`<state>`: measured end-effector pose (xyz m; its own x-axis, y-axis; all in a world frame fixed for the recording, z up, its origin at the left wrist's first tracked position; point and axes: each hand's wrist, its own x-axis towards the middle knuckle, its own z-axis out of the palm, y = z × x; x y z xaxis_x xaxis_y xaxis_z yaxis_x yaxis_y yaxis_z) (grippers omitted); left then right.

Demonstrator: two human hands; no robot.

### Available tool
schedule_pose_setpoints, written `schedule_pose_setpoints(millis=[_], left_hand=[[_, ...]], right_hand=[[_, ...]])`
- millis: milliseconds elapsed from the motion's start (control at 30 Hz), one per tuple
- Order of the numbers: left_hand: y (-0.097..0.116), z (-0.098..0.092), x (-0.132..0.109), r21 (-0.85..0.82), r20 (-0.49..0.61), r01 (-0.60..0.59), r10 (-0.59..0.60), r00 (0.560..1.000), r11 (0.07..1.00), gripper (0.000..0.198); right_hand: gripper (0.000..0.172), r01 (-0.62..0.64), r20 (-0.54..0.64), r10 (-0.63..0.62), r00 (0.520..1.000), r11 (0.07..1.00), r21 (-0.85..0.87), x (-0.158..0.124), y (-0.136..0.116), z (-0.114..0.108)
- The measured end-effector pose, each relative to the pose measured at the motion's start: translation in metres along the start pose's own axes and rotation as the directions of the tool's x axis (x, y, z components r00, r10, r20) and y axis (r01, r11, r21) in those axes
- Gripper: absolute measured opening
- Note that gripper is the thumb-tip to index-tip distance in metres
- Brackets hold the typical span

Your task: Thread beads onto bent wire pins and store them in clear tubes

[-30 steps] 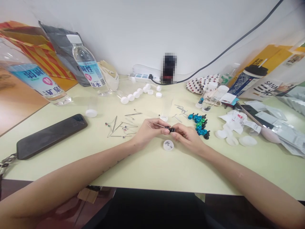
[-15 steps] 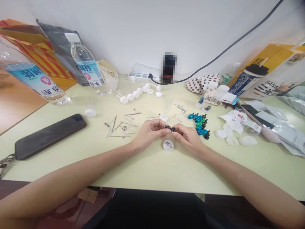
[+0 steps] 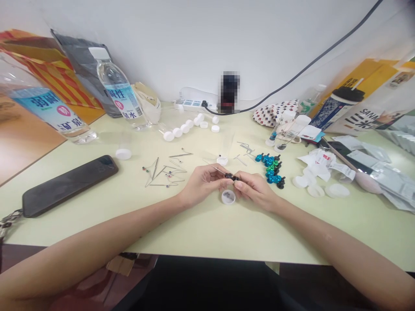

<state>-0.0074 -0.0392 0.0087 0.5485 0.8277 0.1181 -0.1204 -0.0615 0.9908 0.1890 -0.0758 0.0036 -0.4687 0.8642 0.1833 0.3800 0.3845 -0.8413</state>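
Observation:
My left hand (image 3: 202, 182) pinches a thin metal pin (image 3: 216, 169) that slants up to the left. My right hand (image 3: 253, 188) pinches a small black bead piece (image 3: 232, 176) at the pin's lower tip, so both hands meet at the table's middle. Just below the fingertips lies a small white cap (image 3: 228, 197) holding tiny dark parts. A cluster of blue, green and black beads (image 3: 271, 169) lies just right of my right hand. Several loose pins with bead heads (image 3: 164, 172) are scattered to the left of my left hand.
A black phone (image 3: 69, 184) lies at the left. Two water bottles (image 3: 119, 93) and bags stand at the back left. White caps (image 3: 188, 125) line up near a power strip (image 3: 194, 103). Paper packets, white discs (image 3: 337, 190) and a cup (image 3: 337, 107) crowd the right.
Both hands have shifted slightly down toward the white cap, still joined at the pin and bead. Nothing else on the table moved.

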Motion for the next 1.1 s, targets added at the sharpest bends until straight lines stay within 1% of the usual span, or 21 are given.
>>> schedule_pose_setpoints(millis=[100,200,300,367,400,467,533,633,767,867,967,1100], left_hand=[[0.003,0.000,0.001,0.014,-0.037,-0.037,0.037,0.999,0.999,0.016],[0.006,-0.002,0.002,0.001,-0.040,-0.079,0.079,0.996,0.997,0.017],[0.005,-0.004,0.004,-0.037,0.025,-0.067,0.068,0.997,0.997,0.023],[0.002,-0.005,0.005,-0.031,0.102,-0.040,0.043,0.994,0.999,0.029],[0.001,-0.006,0.005,-0.013,0.143,-0.027,0.029,0.989,1.000,0.031],[-0.002,-0.007,0.005,0.034,0.208,-0.008,0.000,0.978,0.999,0.034],[-0.004,-0.008,0.005,0.080,0.234,0.003,-0.022,0.972,0.997,0.036],[-0.005,-0.009,0.005,0.101,0.210,0.013,-0.034,0.977,0.995,0.037],[-0.004,-0.010,0.007,0.081,0.154,0.056,-0.068,0.986,0.995,0.036],[-0.003,-0.010,0.009,0.073,0.143,0.080,-0.090,0.986,0.994,0.036],[-0.004,-0.010,0.010,0.062,0.130,0.113,-0.120,0.984,0.992,0.037],[-0.004,-0.008,0.010,0.071,0.077,0.124,-0.129,0.989,0.990,0.033]], right_hand=[[0.037,-0.035,-0.072,0.035,0.997,0.999,0.006,0.001,0.001,-0.001],[0.037,-0.057,-0.209,0.060,0.976,0.998,0.019,0.001,0.003,-0.005],[0.037,-0.036,-0.362,0.060,0.930,0.997,0.073,0.001,0.004,-0.009],[0.037,-0.015,-0.416,0.070,0.907,0.991,0.133,0.001,0.004,-0.011],[0.038,-0.006,-0.417,0.079,0.905,0.984,0.175,0.002,0.004,-0.012],[0.040,0.002,-0.372,0.106,0.922,0.960,0.280,0.003,0.006,-0.012],[0.040,0.004,-0.313,0.120,0.942,0.930,0.368,0.004,0.008,-0.011],[0.033,0.027,-0.278,0.098,0.956,0.910,0.413,0.006,0.011,-0.010],[0.019,0.100,-0.322,0.045,0.946,0.902,0.420,0.007,0.012,-0.012],[0.017,0.132,-0.325,0.008,0.946,0.903,0.409,0.007,0.010,-0.015],[0.014,0.126,-0.314,-0.003,0.950,0.919,0.374,0.007,0.009,-0.016],[0.010,0.148,-0.372,0.003,0.928,0.914,0.378,0.006,0.008,-0.015]])
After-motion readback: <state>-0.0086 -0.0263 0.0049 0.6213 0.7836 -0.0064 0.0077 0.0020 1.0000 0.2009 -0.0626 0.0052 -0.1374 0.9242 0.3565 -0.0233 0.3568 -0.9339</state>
